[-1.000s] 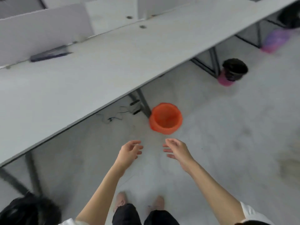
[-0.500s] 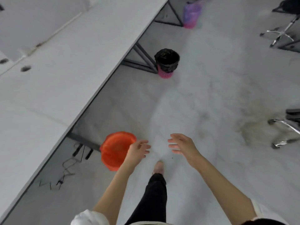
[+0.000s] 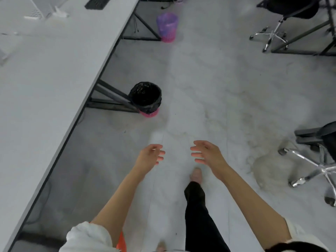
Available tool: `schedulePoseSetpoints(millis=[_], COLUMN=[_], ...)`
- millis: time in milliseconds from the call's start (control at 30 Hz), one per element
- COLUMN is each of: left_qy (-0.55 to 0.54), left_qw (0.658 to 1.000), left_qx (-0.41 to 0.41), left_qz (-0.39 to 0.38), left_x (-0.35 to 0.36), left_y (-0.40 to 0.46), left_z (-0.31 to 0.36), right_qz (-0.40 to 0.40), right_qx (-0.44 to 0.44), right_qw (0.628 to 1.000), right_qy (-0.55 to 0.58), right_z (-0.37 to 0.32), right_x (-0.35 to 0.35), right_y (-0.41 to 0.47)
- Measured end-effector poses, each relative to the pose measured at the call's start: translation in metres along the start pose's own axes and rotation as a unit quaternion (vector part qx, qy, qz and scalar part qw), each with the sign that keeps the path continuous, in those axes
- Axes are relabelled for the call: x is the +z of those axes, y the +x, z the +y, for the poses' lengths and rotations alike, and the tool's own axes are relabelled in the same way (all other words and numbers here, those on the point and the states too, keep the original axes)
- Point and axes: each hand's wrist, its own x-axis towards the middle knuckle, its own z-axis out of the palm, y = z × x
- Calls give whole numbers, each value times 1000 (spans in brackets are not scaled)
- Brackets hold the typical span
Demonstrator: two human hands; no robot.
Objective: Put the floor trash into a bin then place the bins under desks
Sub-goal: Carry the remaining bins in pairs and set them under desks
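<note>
A pink bin with a black liner (image 3: 146, 99) stands on the floor beside the desk's black leg frame, ahead and to the left. Farther on, a pink bin with a purple liner (image 3: 167, 26) stands by another leg frame. Only a sliver of the orange bin (image 3: 121, 240) shows behind my left sleeve at the bottom. My left hand (image 3: 150, 158) and my right hand (image 3: 207, 153) are held out in front of me above the floor, fingers relaxed, both holding nothing. No loose trash is plain on the floor.
A long white desk (image 3: 45, 84) runs along the left, a keyboard (image 3: 97, 2) on it far off. Office chairs with chrome bases stand at the right (image 3: 316, 160) and the upper right (image 3: 276, 33). My right foot (image 3: 197, 174) steps forward on the grey aisle floor.
The view has moved forward along the aisle. The orange bin has slid from beside my left hand to behind my sleeve, and the black-lined bin is nearer. Both hands stay relaxed and hold nothing.
</note>
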Motion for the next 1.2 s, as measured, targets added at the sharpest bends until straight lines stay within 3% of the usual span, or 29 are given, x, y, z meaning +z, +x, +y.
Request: schedulePoseSetpoints(millis=[233,433,633,933,1200], left_qy=[-2,-16,-29,-44,-31], left_qw=[1000,999,1000,998,999], left_qx=[23,20,4,31,16], left_qz=[7,24,-5,-39,-10], left_x=[46,61,84,92,94], left_y=[139,272,441,662,870], left_z=[163,264,357,556,691], right_qz=[0,-11,7,32,19], right_qx=[-15,-17,-19,-36,-29], right_qw=[1000,999,999,997,998], right_qy=[-9,-30,-41,-68,-61], right_z=[-149,-257,-358,-554,-691], right_x=[-65,-98,-123,-146,-162], right_y=[158,289,449,656,871])
